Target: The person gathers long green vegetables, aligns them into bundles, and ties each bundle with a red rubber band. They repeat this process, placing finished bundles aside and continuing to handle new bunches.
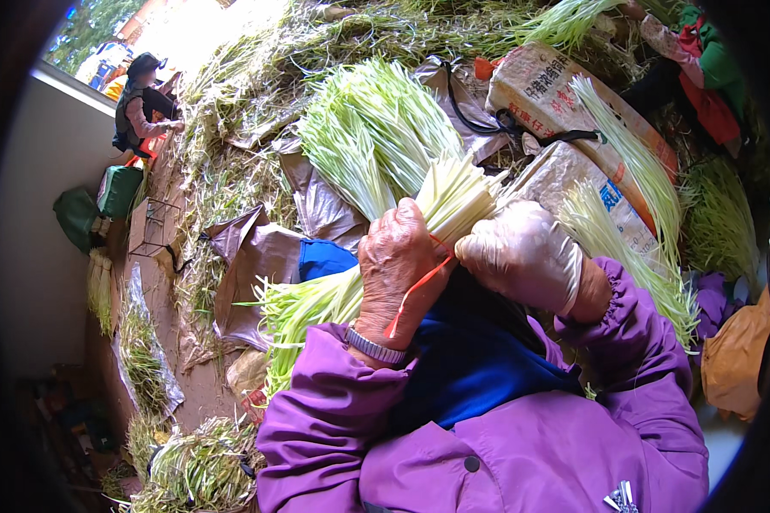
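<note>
My bare left hand (399, 260), with a ribbed metal band at the wrist, grips a bundle of pale garlic chives (459, 195). The bundle's whitish stalk ends point up and away; its green leaf tips (314, 301) trail out left, over my forearm. A thin red tie (417, 292) rests against the bundle, and one tail hangs across the back of my left hand. My right hand (520, 253), in a thin whitish glove, is curled into a fist beside the stalks. Its fingertips meet the tie; what lies inside the fist is hidden.
Beyond my hands lies a large pile of chives (378, 128). Printed woven sacks (552, 96) with loose chives (635, 154) are at the right. Plant litter (244, 173) covers the floor. One person (144, 106) crouches at far left, another (706, 70) at upper right. A wire-frame stool (154, 224) stands left.
</note>
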Tool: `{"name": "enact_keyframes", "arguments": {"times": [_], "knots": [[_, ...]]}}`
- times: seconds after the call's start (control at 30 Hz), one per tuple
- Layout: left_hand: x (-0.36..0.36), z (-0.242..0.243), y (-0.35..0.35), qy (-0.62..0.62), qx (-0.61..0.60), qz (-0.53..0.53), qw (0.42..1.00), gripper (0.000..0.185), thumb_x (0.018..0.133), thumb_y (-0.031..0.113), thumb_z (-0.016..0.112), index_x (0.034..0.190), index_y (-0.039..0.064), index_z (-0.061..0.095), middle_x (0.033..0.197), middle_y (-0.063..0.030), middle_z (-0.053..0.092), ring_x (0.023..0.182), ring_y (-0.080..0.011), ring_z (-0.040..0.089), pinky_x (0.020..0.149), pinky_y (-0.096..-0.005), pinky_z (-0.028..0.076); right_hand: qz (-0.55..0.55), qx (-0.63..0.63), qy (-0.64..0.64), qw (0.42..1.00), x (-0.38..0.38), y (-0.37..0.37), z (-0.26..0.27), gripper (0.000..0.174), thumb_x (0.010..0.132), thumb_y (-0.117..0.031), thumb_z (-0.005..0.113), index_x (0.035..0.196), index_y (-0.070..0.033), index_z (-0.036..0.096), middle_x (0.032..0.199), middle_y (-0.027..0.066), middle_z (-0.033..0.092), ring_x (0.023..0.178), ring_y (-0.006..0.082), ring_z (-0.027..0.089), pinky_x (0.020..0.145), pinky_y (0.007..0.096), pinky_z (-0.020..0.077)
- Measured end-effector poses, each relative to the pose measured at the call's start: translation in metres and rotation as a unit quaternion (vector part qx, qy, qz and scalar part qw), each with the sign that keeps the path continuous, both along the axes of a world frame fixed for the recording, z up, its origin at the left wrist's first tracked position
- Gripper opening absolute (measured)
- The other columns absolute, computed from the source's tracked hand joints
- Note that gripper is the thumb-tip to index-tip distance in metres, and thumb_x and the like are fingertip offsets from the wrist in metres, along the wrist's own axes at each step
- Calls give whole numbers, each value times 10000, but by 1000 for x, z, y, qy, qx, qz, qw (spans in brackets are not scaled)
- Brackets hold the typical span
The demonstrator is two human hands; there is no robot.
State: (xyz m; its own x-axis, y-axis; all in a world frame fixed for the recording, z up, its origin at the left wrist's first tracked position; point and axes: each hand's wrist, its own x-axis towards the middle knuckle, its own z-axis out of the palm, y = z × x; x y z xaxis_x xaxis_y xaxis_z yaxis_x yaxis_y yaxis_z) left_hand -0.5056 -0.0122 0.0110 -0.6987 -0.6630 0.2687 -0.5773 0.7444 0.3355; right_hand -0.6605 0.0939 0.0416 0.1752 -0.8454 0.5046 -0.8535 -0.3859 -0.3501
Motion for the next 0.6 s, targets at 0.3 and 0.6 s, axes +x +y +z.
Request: {"name": "enact_keyframes", "arguments": {"times": [0.3, 0.6], "knots": [[0, 0, 1, 7, -6, -4, 1000, 507, 758, 399, 794, 975, 4, 560, 865, -176, 631, 849, -367, 656, 717, -473, 523, -75, -30, -38, 996, -6, 21, 8, 240, 799, -187, 780, 1014, -111, 707, 842, 95, 678, 732, 287, 668, 635, 404, 505], [2, -6, -5, 52, 2, -5, 999, 266, 822, 234, 675, 950, 42, 542, 815, -140, 639, 808, -360, 666, 678, -474, 536, -32, -90, -37, 995, 42, 7, 2, 161, 827, -159, 712, 977, -115, 675, 1113, 67, 720, 789, 214, 700, 660, 353, 545]]}}
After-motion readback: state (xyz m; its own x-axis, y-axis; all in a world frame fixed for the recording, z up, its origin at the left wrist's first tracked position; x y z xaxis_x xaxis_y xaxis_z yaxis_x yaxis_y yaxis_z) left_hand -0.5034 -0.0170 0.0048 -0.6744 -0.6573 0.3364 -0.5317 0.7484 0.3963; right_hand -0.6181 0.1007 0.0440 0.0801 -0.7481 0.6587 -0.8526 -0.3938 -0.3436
